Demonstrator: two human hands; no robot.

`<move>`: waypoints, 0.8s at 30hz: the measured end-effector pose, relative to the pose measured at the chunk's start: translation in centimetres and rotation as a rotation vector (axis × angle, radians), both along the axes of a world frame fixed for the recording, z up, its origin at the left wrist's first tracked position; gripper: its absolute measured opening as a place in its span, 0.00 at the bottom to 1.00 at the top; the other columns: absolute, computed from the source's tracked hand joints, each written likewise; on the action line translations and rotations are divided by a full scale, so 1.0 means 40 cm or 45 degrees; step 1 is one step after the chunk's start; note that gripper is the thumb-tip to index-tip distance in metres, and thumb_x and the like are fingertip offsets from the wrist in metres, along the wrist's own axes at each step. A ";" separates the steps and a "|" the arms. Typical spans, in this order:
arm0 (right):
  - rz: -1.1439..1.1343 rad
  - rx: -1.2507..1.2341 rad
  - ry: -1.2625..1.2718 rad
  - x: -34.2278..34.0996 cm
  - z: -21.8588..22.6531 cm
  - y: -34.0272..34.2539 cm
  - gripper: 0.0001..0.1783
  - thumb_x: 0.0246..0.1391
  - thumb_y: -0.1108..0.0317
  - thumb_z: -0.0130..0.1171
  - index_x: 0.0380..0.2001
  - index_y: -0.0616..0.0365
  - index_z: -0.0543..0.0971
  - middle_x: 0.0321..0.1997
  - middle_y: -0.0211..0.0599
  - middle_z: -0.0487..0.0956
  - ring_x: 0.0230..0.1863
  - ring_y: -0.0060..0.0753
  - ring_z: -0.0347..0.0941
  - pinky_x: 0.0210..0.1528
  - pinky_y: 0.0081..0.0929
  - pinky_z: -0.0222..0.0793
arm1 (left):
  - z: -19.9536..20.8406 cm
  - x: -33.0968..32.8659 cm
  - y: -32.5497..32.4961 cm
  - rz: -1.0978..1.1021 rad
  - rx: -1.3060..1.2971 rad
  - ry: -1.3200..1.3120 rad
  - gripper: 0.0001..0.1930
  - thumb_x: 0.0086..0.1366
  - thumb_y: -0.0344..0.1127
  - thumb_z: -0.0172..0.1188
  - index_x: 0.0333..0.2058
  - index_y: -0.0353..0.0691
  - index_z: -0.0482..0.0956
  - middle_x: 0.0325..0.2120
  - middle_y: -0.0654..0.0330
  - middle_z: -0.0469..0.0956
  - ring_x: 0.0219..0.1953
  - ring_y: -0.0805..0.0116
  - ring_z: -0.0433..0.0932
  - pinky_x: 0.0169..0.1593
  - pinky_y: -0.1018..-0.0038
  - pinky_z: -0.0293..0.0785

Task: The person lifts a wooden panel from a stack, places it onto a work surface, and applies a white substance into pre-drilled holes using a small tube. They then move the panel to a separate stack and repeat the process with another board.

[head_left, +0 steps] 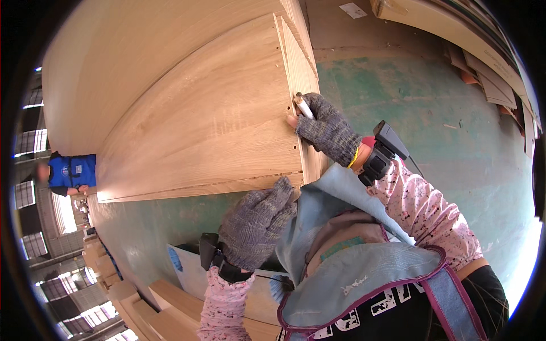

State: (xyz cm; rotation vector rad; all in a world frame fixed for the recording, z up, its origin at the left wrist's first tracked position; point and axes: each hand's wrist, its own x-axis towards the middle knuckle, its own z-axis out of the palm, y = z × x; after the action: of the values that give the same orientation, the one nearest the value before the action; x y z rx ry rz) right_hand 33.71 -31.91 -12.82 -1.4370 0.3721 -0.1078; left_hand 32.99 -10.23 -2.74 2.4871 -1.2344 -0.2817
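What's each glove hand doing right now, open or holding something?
Left hand: at the corner of the wooden panel; open or closed cannot be told.
Right hand: closed, holding a white stick.

A wooden panel (205, 113) stretches across the middle, with a second panel (131, 62) beyond it. The right hand (333, 128) sits at the panel's right edge, a stick-shaped tool (305, 108) between its fingers. The left hand (256, 221) is at the near edge, just beside the near right corner. The apron (364, 273) lies on the wearer's body, below that corner. At the panel's far left end stands a co-worker (73, 170). Boards (176, 301) lie at the lower left, behind the left forearm. To the right spreads the floor (398, 108); a sheet (354, 10) lies on its far part, and stacked pieces (489, 79) sit at the upper right.
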 end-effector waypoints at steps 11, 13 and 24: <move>-0.010 -0.010 -0.048 0.002 -0.007 0.001 0.19 0.52 0.55 0.65 0.40 0.52 0.71 0.27 0.23 0.70 0.23 0.12 0.65 0.21 0.15 0.64 | -0.063 0.011 0.004 0.002 -0.199 0.027 0.19 0.57 0.34 0.64 0.49 0.42 0.77 0.34 0.53 0.80 0.34 0.55 0.79 0.36 0.64 0.75; 0.003 0.031 -0.026 0.002 -0.008 0.000 0.18 0.52 0.56 0.65 0.40 0.52 0.71 0.27 0.23 0.70 0.23 0.12 0.65 0.21 0.15 0.64 | -0.061 0.015 0.004 -0.002 -0.191 0.097 0.19 0.57 0.29 0.63 0.49 0.38 0.77 0.37 0.53 0.80 0.37 0.55 0.79 0.39 0.66 0.75; -0.010 0.068 0.023 -0.005 -0.002 -0.003 0.23 0.50 0.50 0.66 0.41 0.54 0.73 0.26 0.26 0.72 0.24 0.16 0.68 0.25 0.20 0.68 | -0.031 0.043 -0.003 -0.259 0.097 -0.151 0.21 0.56 0.37 0.63 0.50 0.43 0.76 0.32 0.56 0.77 0.33 0.58 0.77 0.35 0.64 0.74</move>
State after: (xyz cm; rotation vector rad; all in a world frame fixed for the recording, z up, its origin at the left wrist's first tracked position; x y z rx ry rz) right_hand 33.53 -32.05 -12.92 -1.3846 0.3928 -0.0908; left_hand 34.71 -10.34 -3.97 2.4748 -1.5568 -0.2392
